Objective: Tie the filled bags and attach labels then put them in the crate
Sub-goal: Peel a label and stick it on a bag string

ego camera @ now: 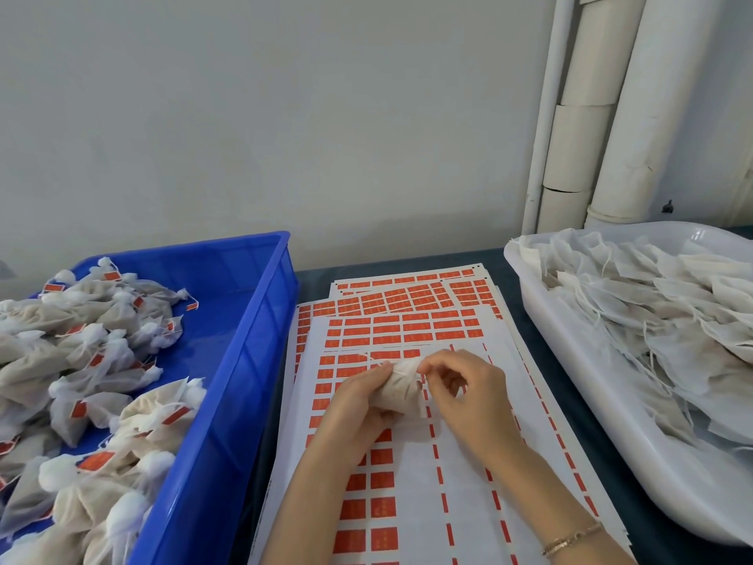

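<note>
The bag (pixel 401 395) is held just above the middle of the table, over the label sheets (pixel 411 475), between both hands. It is a small pouch of thin off-white mesh, plump with pale filling, lying on its side with its gathered neck pointing up and away from the person. The left hand (pixel 354 401) has its fingers curled round the body of the bag and steadies it. The right hand (pixel 464 385) pinches at the neck with thumb and forefinger, the other fingers loosely bent; a thin white string (pixel 397 373) crosses the neck there, though whether a knot is already drawn tight is too small to tell. This looks like the tying step, with no label on this bag as far as can be seen. The next move probably calls for cinching the string while the left hand keeps the neck bunched so no filling escapes, then peeling a red label (pixel 383 507) from the sheet beneath and fixing it to the string. The mesh seems soft and limp, so it should crumple easily under a firm grip. To the left, the blue crate (pixel 260 320) holds a heap of tied bags (pixel 102 360) with red tags; to the right, a white tray (pixel 570 393) holds flat, untied ones (pixel 672 320).
</note>
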A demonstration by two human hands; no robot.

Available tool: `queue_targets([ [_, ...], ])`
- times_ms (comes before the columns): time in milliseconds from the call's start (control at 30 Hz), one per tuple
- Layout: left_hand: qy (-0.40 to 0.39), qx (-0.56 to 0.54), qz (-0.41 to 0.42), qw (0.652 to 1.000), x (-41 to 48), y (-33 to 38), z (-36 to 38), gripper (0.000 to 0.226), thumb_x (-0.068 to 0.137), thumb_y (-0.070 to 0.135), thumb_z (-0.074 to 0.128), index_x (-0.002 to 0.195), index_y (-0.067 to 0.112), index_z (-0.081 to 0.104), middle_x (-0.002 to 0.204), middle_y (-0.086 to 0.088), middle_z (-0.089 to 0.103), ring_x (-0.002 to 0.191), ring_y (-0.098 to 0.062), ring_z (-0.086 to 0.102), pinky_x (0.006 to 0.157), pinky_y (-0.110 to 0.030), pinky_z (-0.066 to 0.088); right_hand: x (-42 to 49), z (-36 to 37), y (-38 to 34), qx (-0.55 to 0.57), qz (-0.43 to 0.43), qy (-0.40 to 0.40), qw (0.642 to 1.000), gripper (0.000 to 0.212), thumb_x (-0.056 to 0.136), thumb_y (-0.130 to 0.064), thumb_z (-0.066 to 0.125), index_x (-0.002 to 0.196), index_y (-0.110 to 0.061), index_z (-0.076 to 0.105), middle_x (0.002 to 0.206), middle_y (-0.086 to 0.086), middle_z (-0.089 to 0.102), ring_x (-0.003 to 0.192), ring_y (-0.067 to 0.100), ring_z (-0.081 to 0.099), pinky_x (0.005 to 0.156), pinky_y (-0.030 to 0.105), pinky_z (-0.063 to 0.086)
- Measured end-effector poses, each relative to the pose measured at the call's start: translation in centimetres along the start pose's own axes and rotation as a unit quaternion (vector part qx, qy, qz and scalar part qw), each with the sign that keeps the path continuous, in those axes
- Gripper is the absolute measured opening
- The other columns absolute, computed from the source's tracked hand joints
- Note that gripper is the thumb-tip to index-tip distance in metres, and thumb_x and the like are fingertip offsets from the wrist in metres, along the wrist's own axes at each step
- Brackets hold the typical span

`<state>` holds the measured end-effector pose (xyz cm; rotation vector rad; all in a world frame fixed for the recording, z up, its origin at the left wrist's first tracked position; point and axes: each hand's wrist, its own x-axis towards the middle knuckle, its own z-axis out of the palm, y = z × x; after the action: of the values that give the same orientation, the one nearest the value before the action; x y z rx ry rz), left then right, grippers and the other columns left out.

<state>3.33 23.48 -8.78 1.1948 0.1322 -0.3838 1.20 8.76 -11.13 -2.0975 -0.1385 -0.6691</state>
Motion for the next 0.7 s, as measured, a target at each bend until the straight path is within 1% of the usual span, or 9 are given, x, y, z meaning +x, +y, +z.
queue_targets([
  [100,-0.013,0.055,0.015,0.998,-0.1,0.1,-0.2,0.011,0.093,0.016,0.056,0.094,0.017,0.067,0.09,-0.008,0.071,0.087,-0.023,0.067,0.068,-0.032,0.056,0.1,-0.1,0.4,-0.028,0.005,-0.01,1.0,0.015,0.082,-0.014,0.072,0.089,-0.027,0.07,0.089,-0.017,0.063,0.075,-0.002,0.059,0.071,-0.003,0.042],
  [167,-0.039,0.106,0.022,0.993,-0.2,0.3,-0.5,0.025,0.096,0.017,0.053,0.087,0.021,0.077,0.093,-0.007,0.072,0.087,-0.022,0.068,0.077,-0.034,0.056,0.2,-0.3,0.7,-0.04,0.028,-0.019,0.999,0.014,0.082,-0.017,0.073,0.093,-0.025,0.073,0.093,-0.013,0.066,0.073,-0.003,0.056,0.069,-0.004,0.04],
  [233,-0.054,0.153,0.021,0.987,-0.3,0.4,-0.7,0.024,0.096,0.022,0.054,0.091,0.024,0.078,0.1,-0.002,0.074,0.097,-0.02,0.069,0.088,-0.033,0.055,0.3,-0.3,0.9,-0.05,0.053,-0.028,0.997,0.016,0.082,-0.021,0.072,0.099,-0.022,0.074,0.099,-0.007,0.069,0.075,0.0,0.056,0.071,-0.002,0.038],
  [300,-0.055,0.181,0.028,0.982,-0.4,0.5,-0.9,0.019,0.092,0.028,0.058,0.098,0.023,0.076,0.103,-0.001,0.074,0.1,-0.019,0.069,0.088,-0.03,0.054,0.4,-0.4,0.9,-0.048,0.059,-0.034,0.996,0.019,0.083,-0.021,0.071,0.101,-0.018,0.074,0.101,-0.002,0.071,0.077,0.002,0.056,0.07,-0.001,0.038],
  [367,-0.043,0.201,0.051,0.977,-0.4,0.5,-0.9,0.021,0.083,0.035,0.063,0.094,0.023,0.076,0.098,-0.001,0.074,0.095,-0.019,0.07,0.081,-0.027,0.055,0.3,-0.4,0.6,-0.031,0.04,-0.029,0.998,0.019,0.082,-0.019,0.073,0.1,-0.016,0.075,0.099,0.0,0.072,0.074,0.001,0.056,0.069,-0.001,0.04],
  [433,-0.03,0.205,0.074,0.976,-0.5,0.5,-0.7,0.022,0.074,0.04,0.066,0.086,0.024,0.076,0.093,-0.001,0.074,0.089,-0.02,0.07,0.074,-0.024,0.055,0.2,-0.6,0.4,-0.015,0.012,-0.016,1.0,0.02,0.079,-0.016,0.075,0.099,-0.013,0.075,0.096,0.001,0.073,0.073,0.0,0.057,0.07,0.0,0.042],
  [533,-0.014,0.193,0.087,0.977,-0.3,0.4,-0.4,0.025,0.067,0.041,0.069,0.084,0.024,0.076,0.089,0.0,0.073,0.084,-0.019,0.07,0.068,-0.023,0.054,0.1,-0.5,0.0,-0.002,-0.016,0.01,1.0,0.023,0.075,-0.013,0.076,0.098,-0.008,0.075,0.093,0.005,0.073,0.079,0.008,0.063,0.075,0.007,0.048],
  [633,-0.005,0.166,0.083,0.983,-0.2,0.2,-0.2,0.031,0.065,0.037,0.071,0.09,0.019,0.074,0.092,-0.003,0.072,0.085,-0.02,0.07,0.067,-0.024,0.054,0.0,-0.5,-0.5,-0.008,-0.057,0.034,0.998,0.024,0.071,-0.009,0.079,0.094,-0.004,0.076,0.089,0.008,0.073,0.079,0.008,0.063,0.07,0.0,0.044],
  [700,-0.014,0.154,0.08,0.985,-0.2,0.2,-0.2,0.031,0.066,0.034,0.071,0.091,0.017,0.074,0.092,-0.004,0.072,0.084,-0.019,0.069,0.069,-0.026,0.054,0.0,-0.5,-0.7,-0.01,-0.081,0.041,0.996,0.025,0.067,-0.007,0.08,0.091,-0.003,0.076,0.087,0.008,0.073,0.079,0.008,0.062,0.07,-0.002,0.043],
])
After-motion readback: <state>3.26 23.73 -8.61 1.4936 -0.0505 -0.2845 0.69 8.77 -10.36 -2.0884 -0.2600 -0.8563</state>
